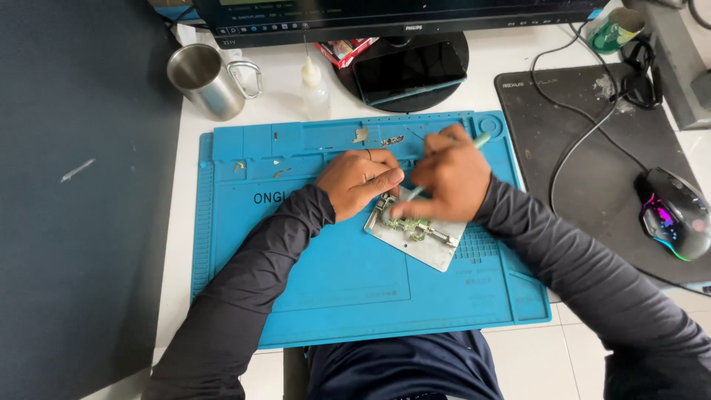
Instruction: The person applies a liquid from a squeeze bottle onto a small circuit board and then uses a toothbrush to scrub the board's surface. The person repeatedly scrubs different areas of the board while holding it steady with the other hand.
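Note:
A blue work mat lies on the white desk. On it sits a metal holder plate with a small green circuit board clamped in it. My left hand rests at the plate's upper left edge, fingers curled against the holder. My right hand grips a thin pale green tool, its tip angled down toward the board. Both hands almost touch above the board, hiding part of it.
A steel mug and a small squeeze bottle stand behind the mat. A phone rests on the monitor's round base. On the right, a dark mouse pad holds a lit mouse and cables. Small parts lie in the mat's trays.

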